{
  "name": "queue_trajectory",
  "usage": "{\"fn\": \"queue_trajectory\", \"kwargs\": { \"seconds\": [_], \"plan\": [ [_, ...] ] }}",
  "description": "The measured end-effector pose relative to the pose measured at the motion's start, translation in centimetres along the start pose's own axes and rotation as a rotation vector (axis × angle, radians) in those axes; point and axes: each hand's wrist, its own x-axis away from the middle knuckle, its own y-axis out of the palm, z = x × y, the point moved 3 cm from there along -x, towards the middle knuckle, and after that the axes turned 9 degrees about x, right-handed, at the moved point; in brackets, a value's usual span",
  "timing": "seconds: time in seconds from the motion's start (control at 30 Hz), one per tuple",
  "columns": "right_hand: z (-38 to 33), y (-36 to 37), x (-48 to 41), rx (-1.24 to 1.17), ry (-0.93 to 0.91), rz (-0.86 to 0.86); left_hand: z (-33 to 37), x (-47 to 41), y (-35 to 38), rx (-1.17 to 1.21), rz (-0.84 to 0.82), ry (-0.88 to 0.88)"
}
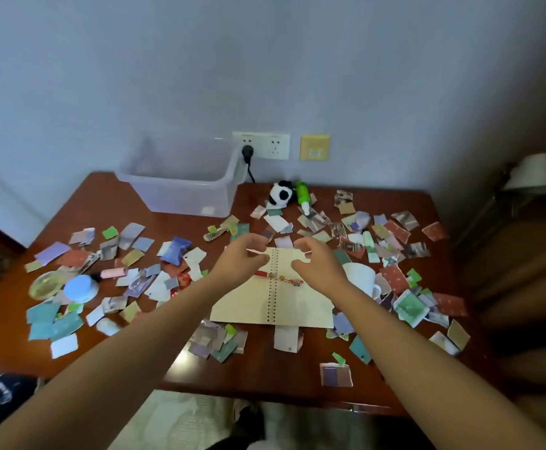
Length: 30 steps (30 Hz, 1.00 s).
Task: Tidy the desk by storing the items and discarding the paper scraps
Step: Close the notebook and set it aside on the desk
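Note:
An open spiral notebook (258, 303) lies at the middle of the brown desk (265, 371), with a red tasselled bookmark (278, 278) across its pages. My left hand (237, 263) and my right hand (317, 264) both rest on the notebook's far edge, fingers curled on the top of the left and right pages. Several coloured paper scraps (60, 326) cover the desk on both sides. A clear plastic storage bin (184, 190) stands at the back left.
A panda plush (279, 193) and a green bottle (303, 196) lie at the back. A white mug (361, 277) stands right of the notebook. A light blue jar (80, 289) and a round glass lid (46, 284) sit left. A dark waste bin (2, 404) is on the floor, lower left.

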Motion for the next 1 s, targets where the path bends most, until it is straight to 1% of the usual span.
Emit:
{"fn": "queue_trajectory", "kwargs": {
  "seconds": [0.1,0.2,0.37,0.5,0.63,0.7,0.77,0.83,0.87,0.93,1.0],
  "plan": [
    [1.3,2.5,-1.7,0.023,0.112,-0.045,-2.8,-2.9,0.4,-0.054,-0.116,-0.071],
    [2.1,4.2,-2.8,0.099,0.153,-0.119,-5.1,-4.2,1.2,-0.163,-0.197,-0.094],
    [3.7,6.2,-4.1,0.253,0.154,-0.17,-7.0,-5.8,2.8,-0.357,-0.25,-0.021],
    [5.3,8.0,-5.2,0.386,0.108,-0.206,-8.9,-6.8,3.8,-0.54,-0.227,-0.017],
    [5.8,8.8,-6.2,0.494,0.059,-0.152,-10.2,-7.1,4.4,-0.652,-0.179,-0.025],
    [5.7,9.0,-6.6,0.508,0.033,-0.141,-10.8,-7.2,4.6,-0.688,-0.161,-0.033],
    [5.8,9.2,-7.0,0.489,0.011,-0.172,-11.3,-7.3,4.5,-0.694,-0.139,-0.031],
    [5.8,9.3,-7.5,0.421,0.012,-0.206,-11.5,-7.4,3.9,-0.638,-0.122,-0.043],
    [5.9,9.3,-7.9,0.341,0.037,-0.217,-11.6,-7.5,3.5,-0.61,-0.126,-0.051],
    [5.7,9.2,-8.5,0.099,0.132,-0.212,-11.7,-7.8,2.5,-0.556,-0.146,-0.079],
    [4.9,9.1,-9.2,-0.16,0.243,-0.151,-11.7,-8.3,1.6,-0.481,-0.16,-0.127]
  ]
}}
